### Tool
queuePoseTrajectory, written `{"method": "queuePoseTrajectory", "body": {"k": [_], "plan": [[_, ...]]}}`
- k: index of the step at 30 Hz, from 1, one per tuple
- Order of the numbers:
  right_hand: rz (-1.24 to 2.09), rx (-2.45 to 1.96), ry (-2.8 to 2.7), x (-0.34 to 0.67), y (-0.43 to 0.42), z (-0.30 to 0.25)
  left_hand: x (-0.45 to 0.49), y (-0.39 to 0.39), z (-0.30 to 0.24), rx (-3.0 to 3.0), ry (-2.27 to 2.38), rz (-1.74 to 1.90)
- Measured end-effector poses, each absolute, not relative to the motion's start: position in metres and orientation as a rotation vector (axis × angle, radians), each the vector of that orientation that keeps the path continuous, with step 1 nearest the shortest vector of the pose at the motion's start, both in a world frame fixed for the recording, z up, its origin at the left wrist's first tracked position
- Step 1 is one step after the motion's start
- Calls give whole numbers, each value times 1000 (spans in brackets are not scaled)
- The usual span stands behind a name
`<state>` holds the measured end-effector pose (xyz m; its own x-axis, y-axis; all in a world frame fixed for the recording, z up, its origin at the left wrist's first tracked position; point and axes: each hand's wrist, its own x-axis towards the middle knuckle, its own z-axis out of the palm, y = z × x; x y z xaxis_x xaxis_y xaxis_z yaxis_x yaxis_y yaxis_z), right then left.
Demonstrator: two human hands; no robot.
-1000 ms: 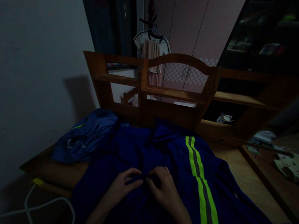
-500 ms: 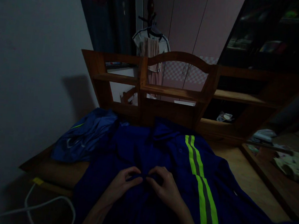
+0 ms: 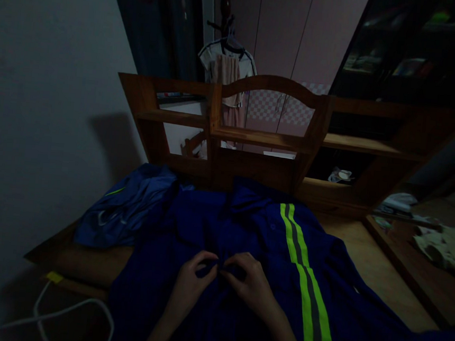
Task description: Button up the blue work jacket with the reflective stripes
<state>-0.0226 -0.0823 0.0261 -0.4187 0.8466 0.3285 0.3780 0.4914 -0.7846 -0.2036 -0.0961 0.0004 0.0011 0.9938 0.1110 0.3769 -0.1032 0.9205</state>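
Note:
A dark blue work jacket (image 3: 260,247) with a bright yellow-green and grey reflective stripe (image 3: 306,273) lies spread over a wooden surface. Near its middle, my left hand (image 3: 194,276) pinches the cloth between thumb and forefinger. Right beside it, my right hand (image 3: 248,278) pinches the same fold, the fingertips of both hands almost meeting. Whatever small part sits between the fingertips is too dark to make out. One round button shows faintly on the cloth above the right hand.
A lighter blue garment (image 3: 129,204) lies crumpled at the left by the wall. Behind the jacket rises a wooden headboard with shelves (image 3: 270,140). A white cable (image 3: 76,304) loops at lower left. Pale cloth (image 3: 447,245) lies at far right.
My left hand has shifted slightly, its wrist swinging right and its thumb and finger arching more. The right hand stays nearly in place on the cloth. The view has moved a little.

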Motion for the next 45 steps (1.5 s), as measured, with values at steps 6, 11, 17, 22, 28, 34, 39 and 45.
{"method": "queuePoseTrajectory", "body": {"k": [6,11,17,22,28,34,39,45], "plan": [[811,-1049,-2010,-22,-82,27,-201,-101,5,1561,1429,1160],[813,-1046,-2026,-21,-82,28,-201,-103,6,1504,1423,1155],[791,-1044,-2023,-21,-83,26,-198,-104,3,1575,1449,1232],[800,-1038,-2017,-21,-82,24,-195,-105,4,1631,1461,1275],[794,-1054,-2012,-22,-83,23,-193,-107,5,1690,1485,1291],[774,-1091,-1964,-23,-82,21,-191,-111,3,1780,1520,1312],[808,-1120,-1947,-22,-81,19,-193,-111,0,1785,1546,1293],[851,-1112,-1929,-19,-86,27,-194,-109,-7,1744,1596,1323]]}}
